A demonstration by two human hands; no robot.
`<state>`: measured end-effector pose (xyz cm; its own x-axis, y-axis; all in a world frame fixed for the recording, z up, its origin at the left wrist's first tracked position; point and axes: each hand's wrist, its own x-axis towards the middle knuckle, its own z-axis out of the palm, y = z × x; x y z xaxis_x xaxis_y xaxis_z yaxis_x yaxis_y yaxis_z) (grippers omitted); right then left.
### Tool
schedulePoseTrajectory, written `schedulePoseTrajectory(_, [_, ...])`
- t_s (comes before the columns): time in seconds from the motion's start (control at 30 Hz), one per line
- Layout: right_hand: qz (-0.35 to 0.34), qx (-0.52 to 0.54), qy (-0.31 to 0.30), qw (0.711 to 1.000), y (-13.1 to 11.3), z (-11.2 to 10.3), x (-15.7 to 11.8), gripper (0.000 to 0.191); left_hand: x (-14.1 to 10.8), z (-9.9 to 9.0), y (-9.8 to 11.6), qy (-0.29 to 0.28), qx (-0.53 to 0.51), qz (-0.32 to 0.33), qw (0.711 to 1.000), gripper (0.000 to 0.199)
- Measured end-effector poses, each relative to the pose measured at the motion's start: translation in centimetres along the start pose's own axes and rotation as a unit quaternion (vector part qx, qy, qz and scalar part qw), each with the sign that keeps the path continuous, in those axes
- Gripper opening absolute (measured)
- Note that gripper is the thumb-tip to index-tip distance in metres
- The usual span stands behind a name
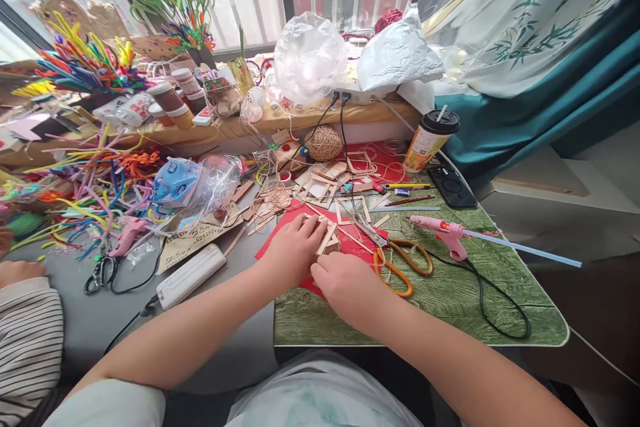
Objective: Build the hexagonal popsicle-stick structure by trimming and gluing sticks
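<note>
A crowded craft table by a curtained window carries a green wood-grain mat (450, 307), and on it a red paper sheet (280, 240) where the work sits. A small frame of wooden sticks (327, 240) lies on that red sheet, pressed between both hands: the left hand (293, 250) lies over its left side with fingers curled down on the sticks, and the right hand (345, 283) closes on it from the near side, so both grip the piece rather than lie slack. The joints look thin, and I judge that uneven pressure from either hand could snap a stick or skew the frame out of square. Just right of the right hand lie orange-handled scissors (403, 263), close enough for a wrist to knock. Further right a pink glue gun (447, 233) rests on the mat with its black cord (493, 307) looping toward the table edge; a snag on that loop could drag the gun across. Loose sticks (320, 183) and a twine ball (323, 142) lie beyond, and a lidded cup (431, 140) stands where a reach could tip it.
</note>
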<state>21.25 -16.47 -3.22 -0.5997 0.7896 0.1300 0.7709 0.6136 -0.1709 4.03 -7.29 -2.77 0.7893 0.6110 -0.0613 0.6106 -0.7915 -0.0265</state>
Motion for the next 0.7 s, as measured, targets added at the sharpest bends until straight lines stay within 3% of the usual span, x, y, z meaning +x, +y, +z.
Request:
schedulePoseTrajectory(0.17, [-0.057, 0.018, 0.036, 0.998, 3.2, -1.0, 1.4, 0.023, -0.2, 0.9, 0.7, -0.016, 0.010, -0.005, 1.000, 0.078])
schedulePoseTrajectory(0.27, [-0.030, 0.114, 0.053, 0.992, 5.3, -1.3, 2.3, 0.018, -0.6, 1.3, 0.6, 0.000, 0.011, -0.012, 1.000, 0.079])
schedulePoseTrajectory(0.4, [-0.008, 0.250, 0.025, 0.968, 7.4, -1.7, 2.8, 0.012, -1.1, 1.8, 0.5, 0.023, 0.020, -0.009, 0.999, 0.083])
schedulePoseTrajectory(0.6, [-0.004, 0.382, 0.022, 0.924, 9.0, -0.6, 2.8, 0.012, -1.5, 2.5, 0.6, 0.026, -0.015, -0.020, 0.999, 0.102])
schedulePoseTrajectory(0.7, [0.011, 0.395, 0.001, 0.919, 9.3, 0.2, 2.8, 0.012, -1.8, 2.2, 0.5, 0.014, -0.063, -0.016, 0.998, 0.109])
